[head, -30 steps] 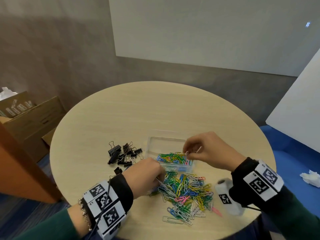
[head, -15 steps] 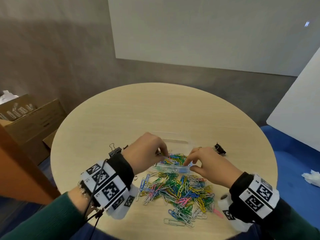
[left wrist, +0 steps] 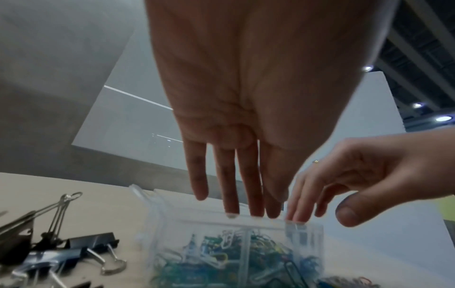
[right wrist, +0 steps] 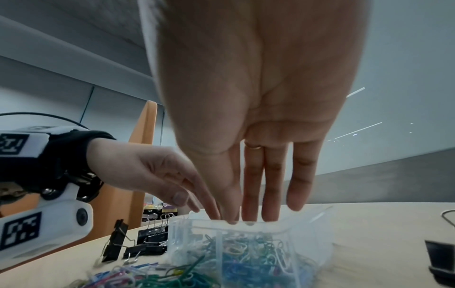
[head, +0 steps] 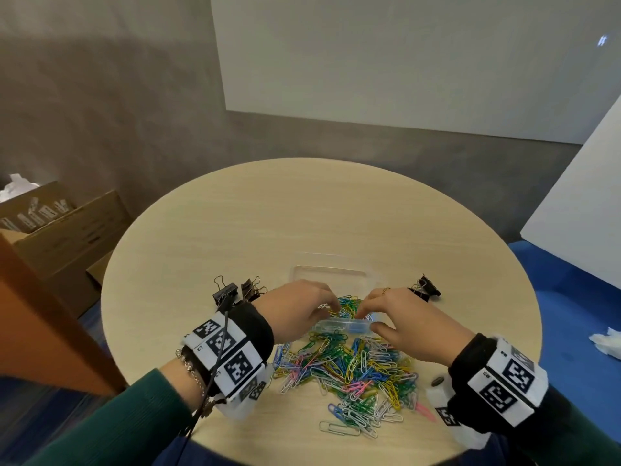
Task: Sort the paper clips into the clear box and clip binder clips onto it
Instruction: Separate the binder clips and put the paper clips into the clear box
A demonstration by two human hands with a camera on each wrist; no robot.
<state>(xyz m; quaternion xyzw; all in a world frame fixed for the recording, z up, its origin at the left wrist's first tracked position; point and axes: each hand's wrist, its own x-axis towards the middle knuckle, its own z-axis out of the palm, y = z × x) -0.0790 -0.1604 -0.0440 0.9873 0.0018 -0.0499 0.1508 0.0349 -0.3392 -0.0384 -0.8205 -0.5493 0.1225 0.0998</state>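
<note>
The clear box (head: 331, 271) stands at mid-table, partly filled with coloured paper clips (head: 347, 304). My left hand (head: 327, 304) reaches over it from the left with straight fingers (left wrist: 246, 194) whose tips meet the near rim of the clear box (left wrist: 234, 243). From the right, my right hand (head: 373, 314) dips straight fingers (right wrist: 268, 194) into the box, its thumb by the near wall. I see nothing pinched in either hand. The loose paper clip pile (head: 353, 368) lies just in front of the box. Black binder clips (head: 235, 292) lie to its left, and one binder clip (head: 425, 289) to its right.
The round wooden table (head: 302, 213) is bare behind the box. Cardboard boxes (head: 60, 237) and an orange panel (head: 33, 314) stand to the left. A white board (head: 578, 213) leans at the right over a blue seat (head: 571, 314) with crumpled tissue (head: 605, 341).
My left hand left the paper clip pile and came up over the box. My right hand dropped from above the box to its near right edge, uncovering the lone binder clip.
</note>
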